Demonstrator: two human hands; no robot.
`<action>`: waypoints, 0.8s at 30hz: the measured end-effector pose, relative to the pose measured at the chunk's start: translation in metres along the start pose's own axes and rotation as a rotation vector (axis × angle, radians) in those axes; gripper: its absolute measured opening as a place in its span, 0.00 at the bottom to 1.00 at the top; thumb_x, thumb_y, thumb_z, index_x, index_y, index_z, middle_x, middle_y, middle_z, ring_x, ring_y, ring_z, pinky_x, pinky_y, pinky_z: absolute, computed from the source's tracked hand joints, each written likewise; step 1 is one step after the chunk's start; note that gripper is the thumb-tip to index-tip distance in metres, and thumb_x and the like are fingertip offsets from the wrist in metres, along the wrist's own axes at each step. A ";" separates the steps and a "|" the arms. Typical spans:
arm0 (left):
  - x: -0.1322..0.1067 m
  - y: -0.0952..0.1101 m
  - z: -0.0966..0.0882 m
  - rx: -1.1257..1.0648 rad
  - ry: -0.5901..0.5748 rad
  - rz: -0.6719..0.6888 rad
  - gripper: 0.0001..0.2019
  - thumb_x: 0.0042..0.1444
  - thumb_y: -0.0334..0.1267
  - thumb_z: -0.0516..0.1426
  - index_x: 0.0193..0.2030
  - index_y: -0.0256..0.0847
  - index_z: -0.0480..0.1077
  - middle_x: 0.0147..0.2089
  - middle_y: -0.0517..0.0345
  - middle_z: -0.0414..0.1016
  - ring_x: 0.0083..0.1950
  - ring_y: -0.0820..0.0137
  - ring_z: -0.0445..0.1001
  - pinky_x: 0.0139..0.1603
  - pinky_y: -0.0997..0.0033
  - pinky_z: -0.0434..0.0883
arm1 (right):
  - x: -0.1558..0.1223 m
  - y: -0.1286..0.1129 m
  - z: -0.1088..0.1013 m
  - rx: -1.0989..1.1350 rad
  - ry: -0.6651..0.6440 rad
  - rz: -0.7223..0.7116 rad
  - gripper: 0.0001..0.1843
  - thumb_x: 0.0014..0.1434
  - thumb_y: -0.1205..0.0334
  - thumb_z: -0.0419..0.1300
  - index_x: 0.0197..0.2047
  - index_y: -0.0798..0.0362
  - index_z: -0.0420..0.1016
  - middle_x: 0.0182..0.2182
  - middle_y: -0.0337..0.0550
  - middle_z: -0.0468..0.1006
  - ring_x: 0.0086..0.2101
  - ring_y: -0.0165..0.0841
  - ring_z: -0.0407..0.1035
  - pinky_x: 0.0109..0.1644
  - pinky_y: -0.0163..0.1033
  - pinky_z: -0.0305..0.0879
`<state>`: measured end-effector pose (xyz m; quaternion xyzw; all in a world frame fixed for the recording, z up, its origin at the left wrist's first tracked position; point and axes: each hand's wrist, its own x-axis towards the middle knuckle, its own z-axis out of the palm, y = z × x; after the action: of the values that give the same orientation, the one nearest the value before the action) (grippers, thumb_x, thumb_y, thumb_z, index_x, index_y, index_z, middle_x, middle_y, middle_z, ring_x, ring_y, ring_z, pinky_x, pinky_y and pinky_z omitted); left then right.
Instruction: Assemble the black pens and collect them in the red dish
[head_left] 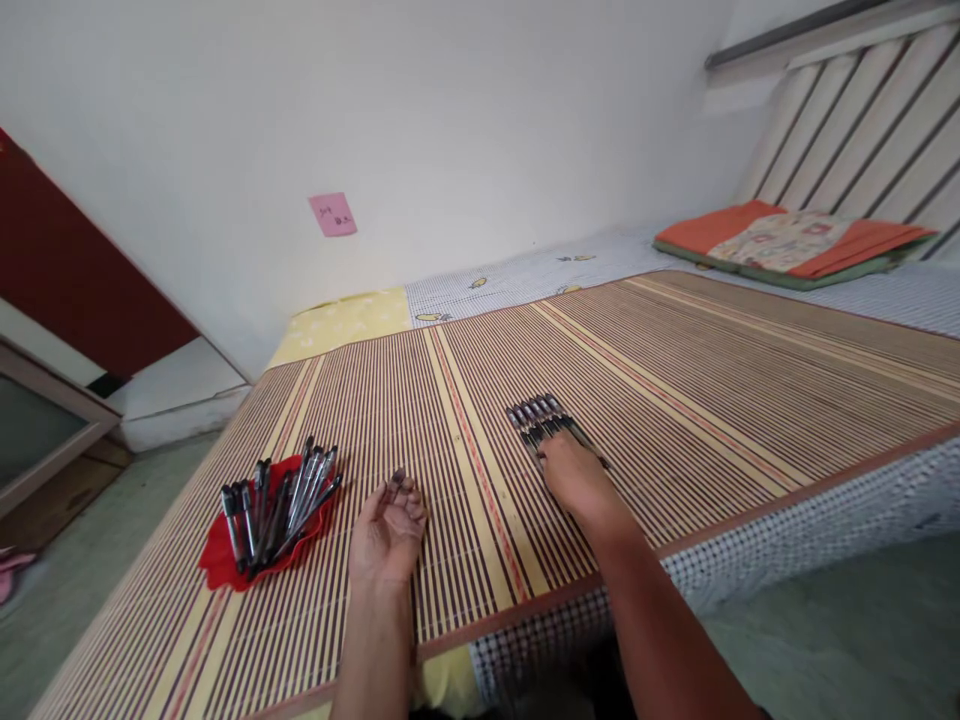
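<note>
A red scalloped dish [217,560] stands on the left part of the mat, with several dark-capped clear pens [300,490] piled in it. My left hand [388,535] is palm up to the right of the dish, its fingers curled around a small dark piece [398,477] that looks like a pen cap. Further right, short dark pieces like pen caps [534,408] lie side by side just beyond a row of black pens [577,432]. Over this row is my right hand [571,470], fingers closed at a pen; the hand hides part of the row.
A striped bamboo mat [465,430] covers the bed. Folded orange and patterned cloth [795,240] lies at the back right, near a slatted headboard [862,130]. On the white wall is a pink note [333,214]. The bed's front edge is close to me.
</note>
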<state>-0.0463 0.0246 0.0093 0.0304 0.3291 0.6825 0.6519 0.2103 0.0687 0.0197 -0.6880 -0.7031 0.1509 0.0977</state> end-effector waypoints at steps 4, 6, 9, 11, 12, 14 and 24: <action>-0.002 0.000 0.003 -0.013 0.024 -0.009 0.07 0.59 0.31 0.53 0.38 0.32 0.72 0.31 0.53 0.70 0.27 0.71 0.69 0.24 0.75 0.66 | 0.001 -0.002 0.001 0.056 -0.030 -0.047 0.14 0.65 0.69 0.53 0.43 0.57 0.82 0.42 0.58 0.82 0.43 0.41 0.77 0.46 0.39 0.65; -0.003 0.000 0.005 -0.019 0.021 -0.015 0.08 0.60 0.31 0.53 0.38 0.32 0.72 0.31 0.53 0.70 0.27 0.71 0.69 0.24 0.76 0.66 | 0.002 -0.001 0.001 0.052 0.006 -0.042 0.16 0.66 0.70 0.52 0.45 0.56 0.81 0.43 0.58 0.82 0.43 0.41 0.77 0.45 0.40 0.65; -0.005 0.001 0.005 -0.016 0.023 -0.017 0.08 0.61 0.31 0.52 0.37 0.32 0.73 0.32 0.53 0.70 0.27 0.71 0.69 0.25 0.75 0.67 | 0.002 -0.001 0.000 0.020 0.022 0.026 0.17 0.67 0.70 0.50 0.47 0.57 0.80 0.44 0.59 0.82 0.44 0.42 0.78 0.45 0.40 0.66; -0.005 0.000 0.006 -0.007 0.026 -0.014 0.09 0.62 0.31 0.51 0.36 0.32 0.73 0.32 0.53 0.70 0.27 0.71 0.70 0.25 0.75 0.68 | 0.001 -0.004 0.000 -0.006 -0.004 0.060 0.15 0.66 0.69 0.51 0.47 0.59 0.80 0.43 0.61 0.83 0.45 0.44 0.78 0.45 0.41 0.66; -0.005 0.000 0.006 -0.003 0.028 -0.012 0.09 0.62 0.30 0.51 0.36 0.32 0.73 0.32 0.52 0.70 0.28 0.71 0.70 0.25 0.75 0.68 | 0.001 -0.006 0.001 -0.018 -0.016 0.065 0.14 0.66 0.68 0.52 0.45 0.60 0.80 0.42 0.62 0.83 0.45 0.45 0.78 0.45 0.41 0.66; -0.005 0.000 0.006 0.001 0.032 -0.013 0.10 0.62 0.30 0.51 0.35 0.32 0.73 0.32 0.52 0.71 0.28 0.71 0.70 0.25 0.75 0.68 | 0.001 -0.010 0.004 -0.034 -0.038 0.061 0.13 0.65 0.66 0.54 0.44 0.60 0.80 0.41 0.62 0.83 0.44 0.45 0.78 0.44 0.41 0.66; -0.002 -0.005 0.004 0.136 0.087 0.020 0.10 0.62 0.30 0.54 0.34 0.30 0.75 0.30 0.50 0.75 0.26 0.72 0.73 0.24 0.77 0.68 | 0.001 -0.031 0.017 0.057 -0.012 0.013 0.09 0.62 0.69 0.56 0.40 0.60 0.78 0.39 0.60 0.83 0.41 0.44 0.78 0.38 0.40 0.62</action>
<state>-0.0401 0.0236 0.0107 0.0480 0.4024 0.6657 0.6266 0.1750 0.0684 0.0149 -0.6884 -0.6947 0.1756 0.1122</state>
